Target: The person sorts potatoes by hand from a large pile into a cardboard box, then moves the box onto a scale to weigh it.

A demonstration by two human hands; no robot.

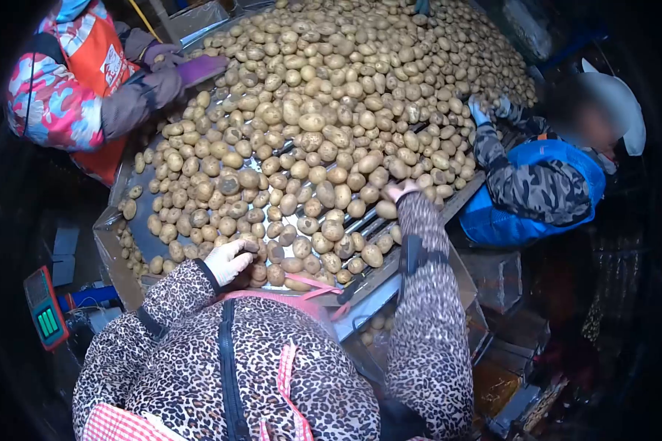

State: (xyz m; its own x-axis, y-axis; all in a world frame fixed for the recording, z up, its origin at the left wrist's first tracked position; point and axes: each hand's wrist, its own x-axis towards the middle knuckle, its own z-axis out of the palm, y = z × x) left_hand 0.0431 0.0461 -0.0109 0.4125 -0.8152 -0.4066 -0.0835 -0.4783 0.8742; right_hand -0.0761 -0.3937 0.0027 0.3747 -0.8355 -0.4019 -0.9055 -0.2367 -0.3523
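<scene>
My left hand (229, 262), in a white glove, is at the near edge of a large heap of potatoes (312, 121). Its fingers are curled round a dark, soiled potato (248, 248). Farther right, my right hand (402, 190) reaches into the heap, touching potatoes beside it. Its fingers are mostly hidden among them, so what it holds, if anything, cannot be made out. The potatoes lie on a sorting table (148, 220) with a slatted part (379, 231) showing between them.
At the upper left a person in an orange apron (95, 55) reaches over the heap with purple gloves. Another person in a blue apron (548, 180) handles potatoes at the right. A scale with a green display (47, 316) stands at the lower left; boxes (496, 279) are at the lower right.
</scene>
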